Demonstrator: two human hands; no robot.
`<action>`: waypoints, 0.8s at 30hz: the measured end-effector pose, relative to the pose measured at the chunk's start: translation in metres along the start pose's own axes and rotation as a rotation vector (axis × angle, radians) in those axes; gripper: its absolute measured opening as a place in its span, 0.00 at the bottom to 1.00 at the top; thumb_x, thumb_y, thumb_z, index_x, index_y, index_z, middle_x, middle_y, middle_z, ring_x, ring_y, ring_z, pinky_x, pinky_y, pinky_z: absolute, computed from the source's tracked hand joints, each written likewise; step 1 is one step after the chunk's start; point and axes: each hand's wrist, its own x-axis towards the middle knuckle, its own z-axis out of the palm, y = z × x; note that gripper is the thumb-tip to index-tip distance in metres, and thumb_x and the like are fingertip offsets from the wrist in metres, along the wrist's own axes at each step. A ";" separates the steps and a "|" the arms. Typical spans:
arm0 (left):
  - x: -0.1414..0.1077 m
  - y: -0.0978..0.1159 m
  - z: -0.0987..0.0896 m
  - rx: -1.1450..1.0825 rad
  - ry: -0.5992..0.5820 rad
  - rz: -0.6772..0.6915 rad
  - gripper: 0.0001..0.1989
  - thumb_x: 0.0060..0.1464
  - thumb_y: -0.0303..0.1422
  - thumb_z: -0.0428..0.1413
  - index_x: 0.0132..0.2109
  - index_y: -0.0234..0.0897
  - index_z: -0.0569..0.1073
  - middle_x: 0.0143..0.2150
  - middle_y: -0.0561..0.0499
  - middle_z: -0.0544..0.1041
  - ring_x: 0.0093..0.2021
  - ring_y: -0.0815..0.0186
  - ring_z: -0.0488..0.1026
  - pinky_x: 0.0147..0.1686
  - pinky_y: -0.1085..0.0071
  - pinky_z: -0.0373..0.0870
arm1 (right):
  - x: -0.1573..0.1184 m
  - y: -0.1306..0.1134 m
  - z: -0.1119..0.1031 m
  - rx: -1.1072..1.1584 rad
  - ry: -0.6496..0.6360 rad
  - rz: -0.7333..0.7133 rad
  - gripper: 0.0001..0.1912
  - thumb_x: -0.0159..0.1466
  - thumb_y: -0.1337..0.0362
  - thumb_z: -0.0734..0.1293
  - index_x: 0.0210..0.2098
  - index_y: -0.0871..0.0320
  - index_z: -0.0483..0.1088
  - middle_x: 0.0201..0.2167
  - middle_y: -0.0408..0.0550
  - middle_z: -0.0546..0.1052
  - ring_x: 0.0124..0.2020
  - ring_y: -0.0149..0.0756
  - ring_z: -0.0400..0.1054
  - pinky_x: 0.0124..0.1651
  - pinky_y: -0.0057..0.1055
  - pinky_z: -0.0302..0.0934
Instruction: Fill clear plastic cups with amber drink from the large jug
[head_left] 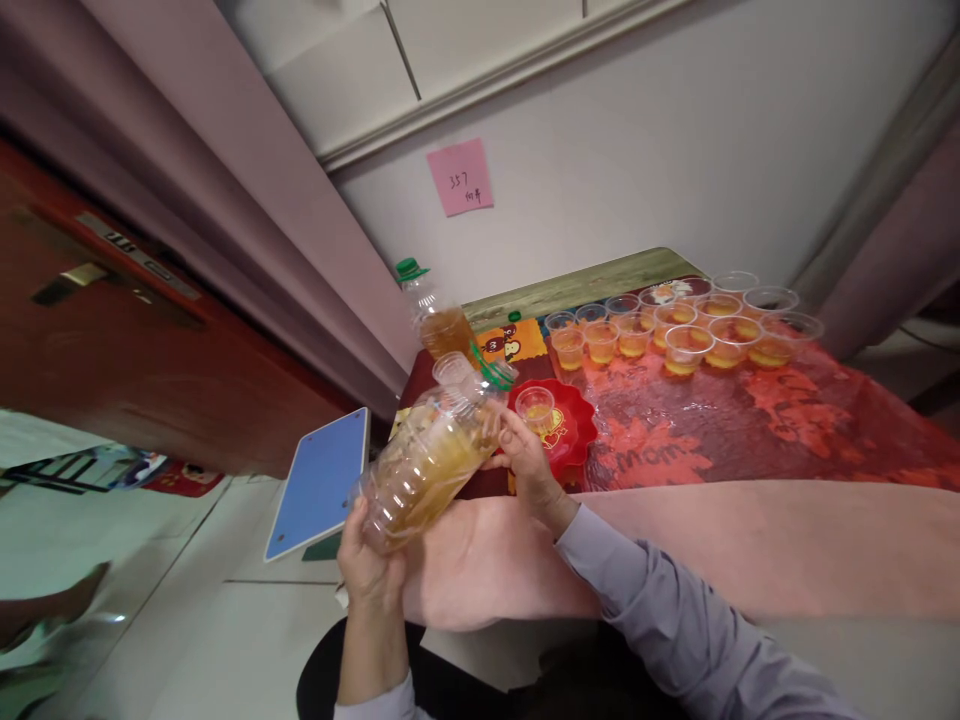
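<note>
A large clear bottle point(427, 470) of yellowish liquid is tilted, its open neck with a green ring toward the upper right. My left hand point(369, 560) is wrapped round its base. My right hand point(523, 455) grips it near the neck. Just beyond the neck, a clear cup with some liquid point(535, 412) sits on a red scalloped plate point(574, 430). An empty-looking clear cup point(452, 370) appears at the bottle's upper side; what supports it is unclear. Behind stands a second bottle point(444, 325) of amber liquid with a green top.
Several clear cups point(688, 350) holding yellow liquid stand grouped on the red table cover point(652, 440) at the right. A small green cap point(514, 316) lies near the back edge. A blue board point(321, 480) is left of the table. A pink note point(461, 177) is on the wall.
</note>
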 end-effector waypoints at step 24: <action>0.035 -0.062 -0.059 -0.529 -0.227 -0.125 0.24 0.61 0.46 0.56 0.60 0.40 0.79 0.55 0.46 0.85 0.58 0.52 0.79 0.68 0.47 0.66 | -0.017 0.007 -0.004 -0.349 -0.155 -0.071 0.19 0.65 0.47 0.75 0.47 0.52 0.79 0.44 0.49 0.85 0.44 0.41 0.81 0.46 0.39 0.77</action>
